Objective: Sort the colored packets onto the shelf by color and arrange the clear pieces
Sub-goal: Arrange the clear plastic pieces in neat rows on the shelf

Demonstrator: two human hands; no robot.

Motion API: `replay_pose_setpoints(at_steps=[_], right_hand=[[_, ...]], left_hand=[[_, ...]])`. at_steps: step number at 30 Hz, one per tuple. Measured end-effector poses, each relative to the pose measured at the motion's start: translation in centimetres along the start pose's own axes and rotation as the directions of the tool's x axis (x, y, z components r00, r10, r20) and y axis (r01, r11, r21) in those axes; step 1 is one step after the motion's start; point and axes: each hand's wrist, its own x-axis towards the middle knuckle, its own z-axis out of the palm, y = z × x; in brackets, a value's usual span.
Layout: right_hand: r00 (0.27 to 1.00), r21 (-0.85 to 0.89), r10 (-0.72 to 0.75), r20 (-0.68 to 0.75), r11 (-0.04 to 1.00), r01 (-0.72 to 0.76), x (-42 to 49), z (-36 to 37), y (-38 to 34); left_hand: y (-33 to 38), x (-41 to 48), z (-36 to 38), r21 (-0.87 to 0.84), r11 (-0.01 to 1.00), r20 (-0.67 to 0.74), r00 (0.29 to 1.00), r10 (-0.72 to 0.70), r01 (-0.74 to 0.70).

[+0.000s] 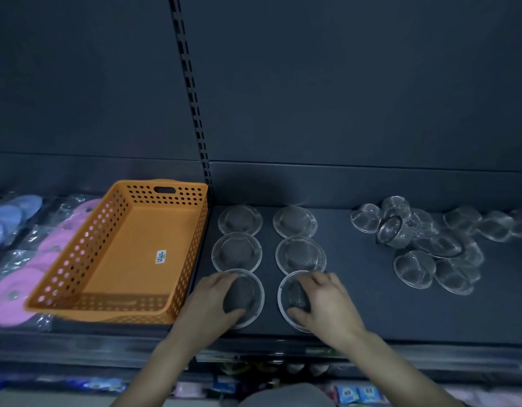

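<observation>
Left hand (214,301) cups one clear piece (249,292), right hand (324,304) another.

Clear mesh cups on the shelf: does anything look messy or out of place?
Yes. The cups on the right lie in a loose heap, overlapping, one tipped on its side. Six beside the orange basket sit in two tidy columns; the left hand and right hand grip the nearest pair.
</observation>
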Motion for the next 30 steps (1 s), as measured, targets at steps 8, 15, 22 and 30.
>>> replay_pose_setpoints(at_steps=[8,15,22,30], right_hand=[[0.999,-0.009,-0.037,0.002,0.999,0.037,-0.3,0.3,0.1],[0.995,0.130,0.004,-0.103,0.992,0.009,-1.8,-1.2,2.4],[0.967,0.065,0.087,-0.239,0.995,-0.074,-2.1,-3.8,10.1],[0.936,-0.130,0.137,-0.325,0.974,-0.188,-1.0,-7.9,20.4]], left_hand=[[0.1,0.1,-0.4,0.001,1.000,0.005,1.000,0.031,-0.031],[2.7,2.0,-0.1,0.030,0.987,-0.015,0.988,0.156,-0.155],[7.9,5.6,1.5,-0.017,0.971,0.016,0.971,0.240,-0.239],[18.9,11.7,5.6,0.046,0.935,0.106,0.932,0.346,-0.352]])
